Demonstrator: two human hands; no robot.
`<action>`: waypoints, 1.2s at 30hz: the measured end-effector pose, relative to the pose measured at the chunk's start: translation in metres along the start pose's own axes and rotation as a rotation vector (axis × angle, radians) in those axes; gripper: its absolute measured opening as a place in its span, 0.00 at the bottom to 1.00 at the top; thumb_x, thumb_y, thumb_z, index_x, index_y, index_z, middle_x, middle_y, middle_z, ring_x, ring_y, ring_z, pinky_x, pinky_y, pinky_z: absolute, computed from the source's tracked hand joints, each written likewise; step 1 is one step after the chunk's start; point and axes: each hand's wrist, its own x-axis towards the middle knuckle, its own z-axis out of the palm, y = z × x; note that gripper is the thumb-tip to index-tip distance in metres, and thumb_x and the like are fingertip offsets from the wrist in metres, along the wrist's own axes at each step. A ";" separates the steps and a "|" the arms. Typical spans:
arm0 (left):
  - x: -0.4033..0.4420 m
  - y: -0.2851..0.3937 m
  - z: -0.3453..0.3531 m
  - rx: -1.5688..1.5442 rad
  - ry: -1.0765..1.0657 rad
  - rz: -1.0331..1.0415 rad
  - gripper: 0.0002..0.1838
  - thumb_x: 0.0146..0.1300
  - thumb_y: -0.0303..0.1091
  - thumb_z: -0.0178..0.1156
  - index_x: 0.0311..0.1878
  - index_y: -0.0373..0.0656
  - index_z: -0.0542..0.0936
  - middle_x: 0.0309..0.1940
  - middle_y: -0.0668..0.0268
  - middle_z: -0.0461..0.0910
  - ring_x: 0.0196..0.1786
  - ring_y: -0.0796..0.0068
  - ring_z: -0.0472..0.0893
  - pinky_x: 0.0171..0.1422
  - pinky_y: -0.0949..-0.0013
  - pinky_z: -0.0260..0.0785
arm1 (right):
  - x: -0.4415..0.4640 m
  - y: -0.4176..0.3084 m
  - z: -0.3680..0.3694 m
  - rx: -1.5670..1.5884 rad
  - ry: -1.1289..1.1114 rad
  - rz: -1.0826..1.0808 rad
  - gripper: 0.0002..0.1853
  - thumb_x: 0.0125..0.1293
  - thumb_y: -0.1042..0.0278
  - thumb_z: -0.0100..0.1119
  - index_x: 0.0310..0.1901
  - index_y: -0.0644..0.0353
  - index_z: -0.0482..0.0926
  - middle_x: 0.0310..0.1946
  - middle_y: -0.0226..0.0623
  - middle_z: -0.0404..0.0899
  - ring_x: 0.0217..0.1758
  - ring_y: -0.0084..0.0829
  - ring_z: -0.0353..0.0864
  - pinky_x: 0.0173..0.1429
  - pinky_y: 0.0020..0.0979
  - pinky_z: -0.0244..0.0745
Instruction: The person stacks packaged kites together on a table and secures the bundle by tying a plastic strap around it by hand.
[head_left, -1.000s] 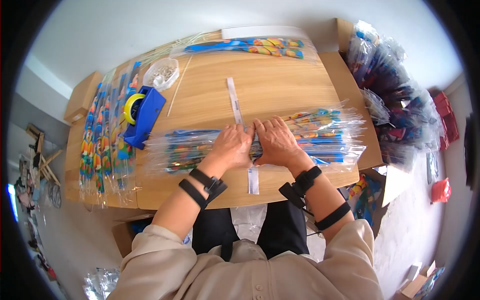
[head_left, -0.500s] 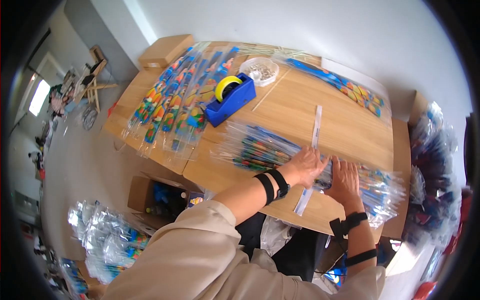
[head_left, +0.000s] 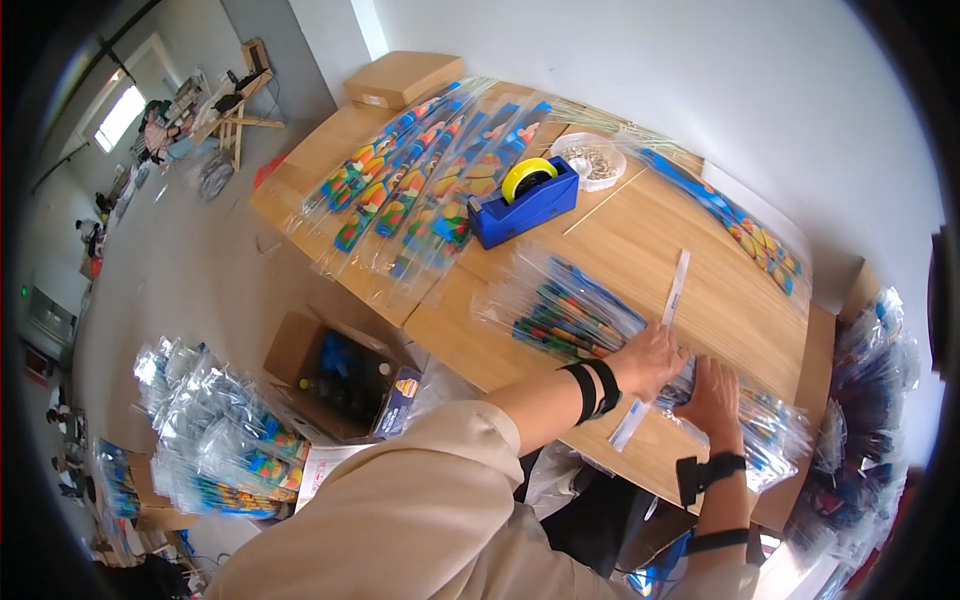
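Grip: left hand (head_left: 648, 362) and right hand (head_left: 714, 400) both closed over the middle of a bundle of clear-sleeved, colourful packets (head_left: 570, 312), side by side, thumbs toward each other; squeeze force cannot be told. Bundle lies on the near right part of the wooden table (head_left: 640, 225), its two ends projecting beyond the hands. White strip (head_left: 678, 285) crosses the bundle's line, one end showing on the far side, the other on the near side; its middle is hidden, presumably underneath. Progress, as judged: packets gathered together; strip in place but unfastened, both ends loose. Blue tape dispenser (head_left: 530, 212) with yellow roll stands farther left, untouched by either hand. Just beside it, a shallow bowl (head_left: 618, 160) of small pieces. Left: a spread row of similar packets (head_left: 400, 180), apart from the bundle. Far right: more long packets (head_left: 735, 225), also separate. Cardboard box (head_left: 405, 75) at the far left corner.
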 end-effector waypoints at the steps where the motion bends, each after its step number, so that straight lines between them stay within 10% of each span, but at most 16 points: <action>1: 0.000 -0.002 -0.003 0.002 -0.007 -0.010 0.30 0.36 0.37 0.70 0.46 0.35 0.75 0.31 0.54 0.80 0.41 0.57 0.81 0.46 0.62 0.66 | 0.002 0.002 0.003 0.006 -0.004 -0.010 0.50 0.24 0.60 0.82 0.56 0.61 0.68 0.52 0.47 0.75 0.59 0.50 0.72 0.63 0.45 0.66; 7: 0.012 -0.013 -0.001 -0.221 -0.110 0.029 0.25 0.35 0.34 0.69 0.40 0.36 0.76 0.25 0.56 0.81 0.36 0.56 0.84 0.39 0.59 0.73 | 0.003 -0.018 -0.024 -0.088 -0.047 -0.086 0.58 0.24 0.56 0.84 0.62 0.61 0.64 0.60 0.46 0.71 0.66 0.49 0.66 0.71 0.47 0.58; 14: 0.016 -0.011 -0.005 -0.276 -0.095 0.062 0.26 0.39 0.34 0.69 0.44 0.37 0.75 0.32 0.50 0.81 0.40 0.52 0.83 0.44 0.55 0.73 | 0.011 -0.015 -0.003 0.054 -0.049 0.064 0.41 0.29 0.58 0.82 0.49 0.58 0.71 0.46 0.42 0.78 0.56 0.44 0.75 0.62 0.43 0.67; 20: 0.041 -0.041 -0.005 -0.819 -0.478 0.038 0.38 0.45 0.43 0.70 0.61 0.37 0.71 0.54 0.47 0.78 0.57 0.49 0.77 0.61 0.59 0.69 | 0.010 -0.009 0.001 0.053 0.031 -0.007 0.33 0.32 0.59 0.79 0.43 0.57 0.73 0.41 0.41 0.79 0.50 0.42 0.78 0.56 0.39 0.71; 22: 0.055 -0.052 -0.004 -1.110 -0.409 -0.165 0.24 0.52 0.44 0.67 0.48 0.36 0.81 0.44 0.47 0.83 0.50 0.48 0.81 0.55 0.59 0.73 | 0.008 -0.007 0.005 0.041 0.110 -0.040 0.31 0.31 0.60 0.79 0.40 0.57 0.74 0.38 0.41 0.79 0.47 0.42 0.79 0.54 0.39 0.72; 27: 0.083 -0.056 0.018 -0.472 -0.350 -0.614 0.20 0.54 0.43 0.65 0.43 0.35 0.83 0.41 0.47 0.83 0.48 0.51 0.83 0.50 0.57 0.76 | 0.009 -0.007 0.005 0.062 0.088 -0.021 0.28 0.31 0.62 0.78 0.36 0.57 0.73 0.33 0.40 0.79 0.43 0.43 0.79 0.50 0.38 0.73; 33: 0.099 -0.044 0.065 -0.588 -0.287 -0.627 0.16 0.54 0.32 0.59 0.47 0.41 0.80 0.41 0.51 0.84 0.47 0.52 0.83 0.50 0.55 0.76 | 0.010 -0.006 0.007 0.088 0.148 -0.093 0.29 0.31 0.63 0.76 0.38 0.58 0.72 0.35 0.41 0.78 0.44 0.44 0.79 0.50 0.39 0.72; 36: 0.103 -0.040 0.079 -0.758 -0.060 -0.342 0.06 0.47 0.27 0.60 0.28 0.36 0.81 0.32 0.45 0.81 0.40 0.45 0.82 0.44 0.52 0.75 | 0.008 -0.010 0.003 0.027 0.077 -0.017 0.36 0.30 0.62 0.78 0.45 0.58 0.70 0.40 0.41 0.77 0.47 0.47 0.77 0.53 0.44 0.71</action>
